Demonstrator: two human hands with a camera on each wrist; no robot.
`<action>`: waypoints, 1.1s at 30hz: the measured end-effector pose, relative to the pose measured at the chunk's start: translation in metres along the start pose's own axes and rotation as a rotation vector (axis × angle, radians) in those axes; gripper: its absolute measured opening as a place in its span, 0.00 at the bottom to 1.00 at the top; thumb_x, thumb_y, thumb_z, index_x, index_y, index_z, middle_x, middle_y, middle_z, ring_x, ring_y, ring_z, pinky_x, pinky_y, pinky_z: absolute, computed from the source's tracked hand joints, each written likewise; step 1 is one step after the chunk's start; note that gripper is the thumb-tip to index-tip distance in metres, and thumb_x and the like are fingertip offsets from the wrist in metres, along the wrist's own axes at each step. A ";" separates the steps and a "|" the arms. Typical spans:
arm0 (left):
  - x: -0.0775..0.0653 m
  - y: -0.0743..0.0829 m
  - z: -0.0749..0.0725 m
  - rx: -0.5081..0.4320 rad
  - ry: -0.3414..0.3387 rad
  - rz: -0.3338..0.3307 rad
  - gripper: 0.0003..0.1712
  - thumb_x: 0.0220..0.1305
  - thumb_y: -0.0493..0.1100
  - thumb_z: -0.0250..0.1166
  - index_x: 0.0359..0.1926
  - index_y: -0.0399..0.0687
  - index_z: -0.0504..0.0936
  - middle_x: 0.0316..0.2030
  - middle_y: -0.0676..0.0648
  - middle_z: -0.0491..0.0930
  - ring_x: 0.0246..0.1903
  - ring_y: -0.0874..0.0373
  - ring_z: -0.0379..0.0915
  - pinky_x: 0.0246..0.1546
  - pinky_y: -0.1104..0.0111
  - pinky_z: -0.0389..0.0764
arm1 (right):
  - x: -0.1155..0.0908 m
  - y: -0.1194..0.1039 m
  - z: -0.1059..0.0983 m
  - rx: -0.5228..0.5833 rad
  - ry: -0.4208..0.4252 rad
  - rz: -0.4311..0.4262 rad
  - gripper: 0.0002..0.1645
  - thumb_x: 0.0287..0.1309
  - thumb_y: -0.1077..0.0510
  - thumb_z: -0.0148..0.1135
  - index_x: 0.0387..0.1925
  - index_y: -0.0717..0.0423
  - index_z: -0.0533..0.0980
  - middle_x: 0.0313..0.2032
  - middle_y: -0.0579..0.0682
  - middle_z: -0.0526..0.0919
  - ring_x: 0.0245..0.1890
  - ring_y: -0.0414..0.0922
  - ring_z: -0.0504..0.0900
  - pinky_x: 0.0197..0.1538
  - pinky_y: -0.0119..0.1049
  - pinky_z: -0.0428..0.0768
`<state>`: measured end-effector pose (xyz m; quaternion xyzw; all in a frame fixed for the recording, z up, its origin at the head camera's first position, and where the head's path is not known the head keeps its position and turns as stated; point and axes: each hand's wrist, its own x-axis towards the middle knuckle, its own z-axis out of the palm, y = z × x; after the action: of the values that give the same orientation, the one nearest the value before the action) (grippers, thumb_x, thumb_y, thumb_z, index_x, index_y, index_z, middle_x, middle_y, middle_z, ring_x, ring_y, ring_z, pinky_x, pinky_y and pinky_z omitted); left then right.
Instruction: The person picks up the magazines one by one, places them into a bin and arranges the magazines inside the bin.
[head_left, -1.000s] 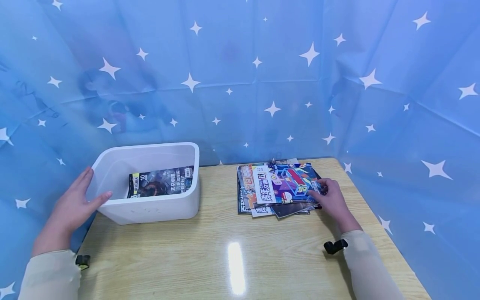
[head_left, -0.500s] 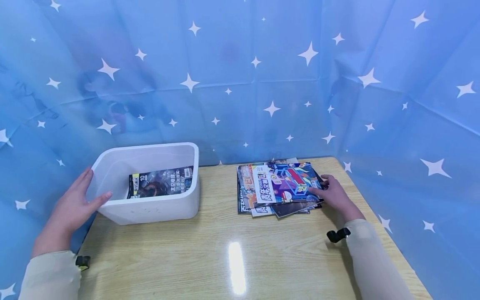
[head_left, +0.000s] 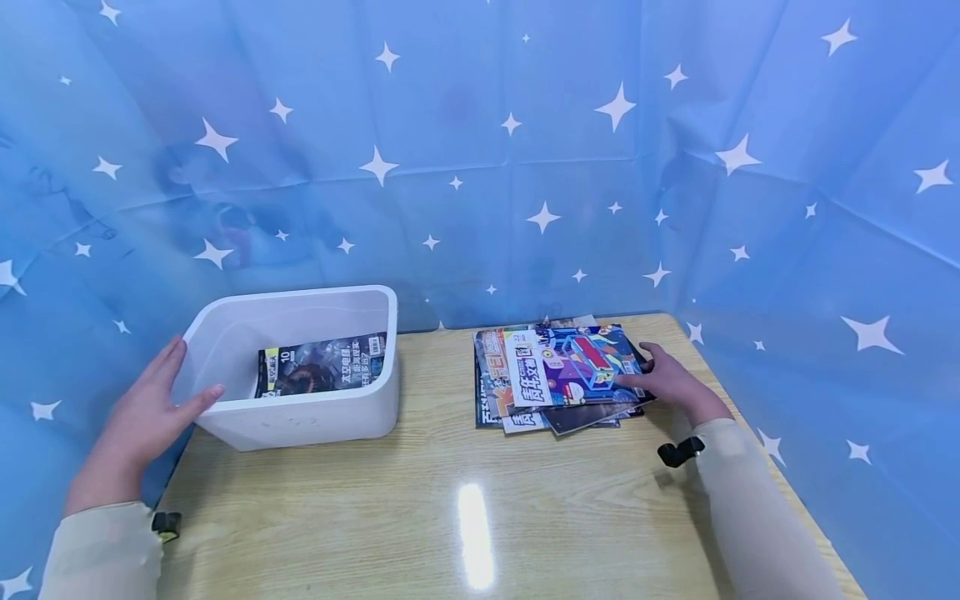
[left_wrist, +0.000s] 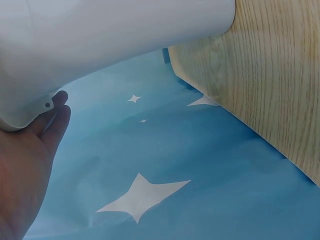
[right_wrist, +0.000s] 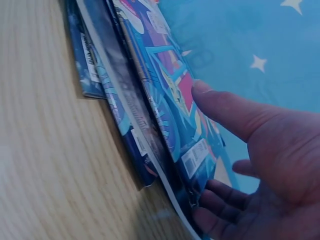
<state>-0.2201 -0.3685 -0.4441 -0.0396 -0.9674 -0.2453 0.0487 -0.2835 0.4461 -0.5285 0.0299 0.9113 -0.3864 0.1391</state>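
Note:
A white plastic bin point(head_left: 315, 419) stands at the left of the table, with a dark-covered magazine point(head_left: 322, 364) inside. My left hand point(head_left: 142, 417) holds the bin's near left corner, thumb over the front rim and fingers along the outer side. In the left wrist view, those fingers point(left_wrist: 61, 112) lie beneath a small tab. A fanned pile of magazines lies at the back right, topped by a purple-blue magazine point(head_left: 555, 362). My right hand point(head_left: 667, 382) grips its right edge, the thumb point(right_wrist: 220, 102) on the cover and the fingers point(right_wrist: 225, 200) curled at the corner.
Beneath the top magazine, other magazines point(head_left: 491, 392) stick out to the left and front, a dark one point(head_left: 581, 417) among them. The wooden table point(head_left: 360, 517) meets a blue star-printed curtain point(head_left: 465, 167) behind and at both sides.
My right hand has shifted slightly to the right along the top magazine's edge, its forearm swinging outward. The pile, the bin and my left hand look unchanged.

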 end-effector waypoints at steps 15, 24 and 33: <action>-0.001 0.003 -0.001 -0.001 0.002 -0.002 0.61 0.81 0.64 0.62 0.89 0.39 0.35 0.88 0.30 0.32 0.82 0.18 0.33 0.70 0.16 0.48 | 0.004 -0.002 -0.005 -0.002 -0.038 0.035 0.74 0.70 0.39 0.77 0.89 0.62 0.35 0.76 0.82 0.61 0.71 0.73 0.72 0.73 0.71 0.73; 0.001 0.000 0.000 -0.001 0.009 -0.023 0.61 0.81 0.64 0.62 0.89 0.40 0.35 0.88 0.30 0.32 0.83 0.18 0.33 0.71 0.16 0.47 | 0.012 -0.009 0.006 -0.065 -0.011 0.022 0.76 0.66 0.39 0.80 0.89 0.66 0.37 0.79 0.80 0.55 0.76 0.75 0.63 0.77 0.73 0.66; 0.001 -0.001 0.002 0.003 0.005 -0.026 0.61 0.82 0.65 0.62 0.89 0.39 0.34 0.88 0.30 0.31 0.82 0.18 0.33 0.70 0.16 0.47 | 0.019 -0.001 0.008 -0.018 -0.022 0.035 0.77 0.65 0.38 0.81 0.90 0.62 0.38 0.81 0.77 0.54 0.76 0.73 0.62 0.78 0.72 0.64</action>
<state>-0.2216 -0.3687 -0.4459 -0.0261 -0.9681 -0.2447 0.0479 -0.3004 0.4388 -0.5381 0.0403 0.9124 -0.3761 0.1561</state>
